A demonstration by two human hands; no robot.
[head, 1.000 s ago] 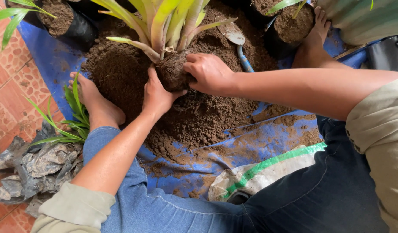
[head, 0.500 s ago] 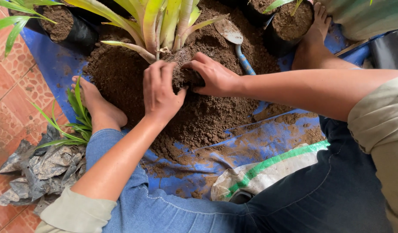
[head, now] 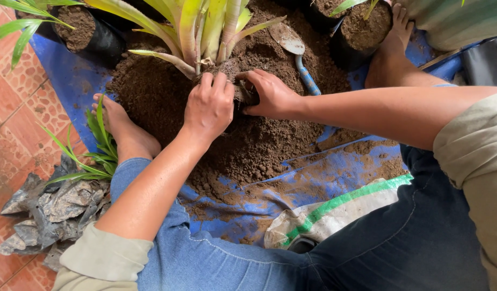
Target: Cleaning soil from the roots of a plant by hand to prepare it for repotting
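My left hand [head: 208,105] lies palm down on the soil-covered root ball [head: 229,73] of a green and yellow leafy plant [head: 200,27]. My right hand [head: 270,94] grips the same root ball from the right side, fingers curled into it. The plant stands upright on a heap of dark brown soil [head: 259,140] spread over a blue tarp [head: 70,81]. A trowel [head: 294,51] with a blue handle lies in the soil just behind my right hand.
My bare feet rest at the heap's left [head: 122,126] and far right [head: 391,54]. Black grow bags of soil stand at the back left [head: 89,32] and back right [head: 361,27]. Crumpled black plastic [head: 49,205] and a small seedling [head: 97,151] lie left; a white sack [head: 335,210] lies in front.
My left hand has turned from cupping the root ball underneath to lying flat on top of it. My right hand has slid lower on the ball's right side.
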